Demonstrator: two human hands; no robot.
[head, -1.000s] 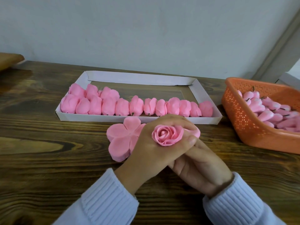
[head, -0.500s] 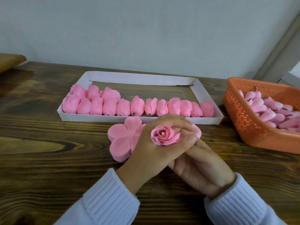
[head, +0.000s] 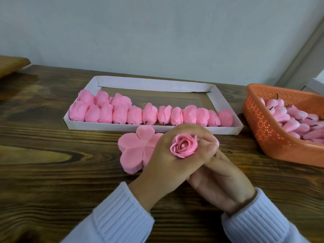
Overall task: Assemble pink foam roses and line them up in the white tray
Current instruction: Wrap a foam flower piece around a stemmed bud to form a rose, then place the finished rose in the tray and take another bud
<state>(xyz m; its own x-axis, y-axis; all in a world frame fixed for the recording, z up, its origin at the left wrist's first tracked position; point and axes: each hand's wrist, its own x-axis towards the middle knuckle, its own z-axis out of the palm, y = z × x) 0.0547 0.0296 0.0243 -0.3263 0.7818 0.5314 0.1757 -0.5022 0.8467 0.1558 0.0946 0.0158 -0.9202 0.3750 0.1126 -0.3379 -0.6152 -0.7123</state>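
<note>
One rose, tight pink spiral with a pale centre, ringed by curled fingers of left hand, above mid-worktop, just near of tray. Right hand fingers tucked under left; grip impossible to tell. Petal stack half hidden behind left hand. Basket cut off at right.

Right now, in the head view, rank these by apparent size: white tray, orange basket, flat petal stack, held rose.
1. white tray
2. orange basket, partly out of frame
3. flat petal stack
4. held rose
</note>
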